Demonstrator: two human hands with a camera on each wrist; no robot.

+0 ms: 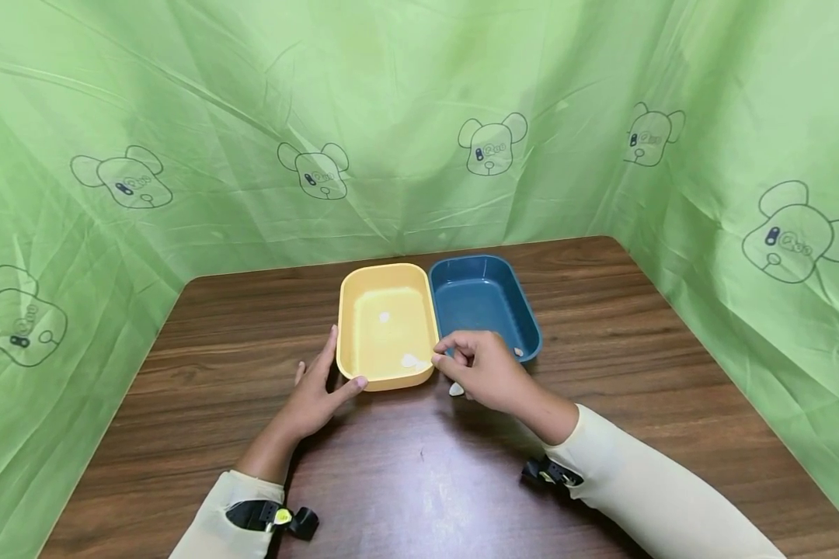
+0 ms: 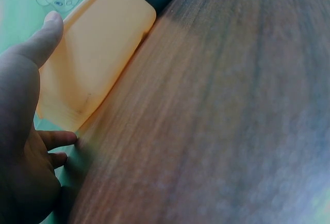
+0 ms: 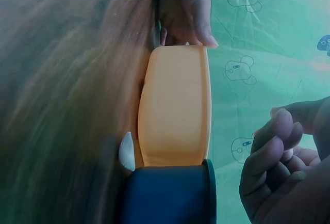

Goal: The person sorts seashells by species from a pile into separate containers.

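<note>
A yellow tray (image 1: 422, 374) sits on the table, with a white piece (image 1: 384, 317) in its middle and more pale bits (image 1: 411, 360) at its near right corner. My left hand (image 1: 315, 392) rests against its near left corner, thumb (image 2: 51, 22) at the rim and fingers spread along the side. Over the yellow tray's near right edge is my right hand (image 1: 485, 371), fingers curled, thumb and index tips together; a small pale sliver (image 3: 287, 155) shows among them. Below it, a white teardrop-shaped piece (image 3: 127, 152) lies on the table, like a garlic clove.
A blue tray (image 1: 531, 330) stands right beside the yellow one, a small pinkish-white piece (image 1: 518, 352) at its near right corner. Green curtains (image 1: 391, 78) with printed bear heads surround the wooden table (image 1: 252, 326) at the back and sides.
</note>
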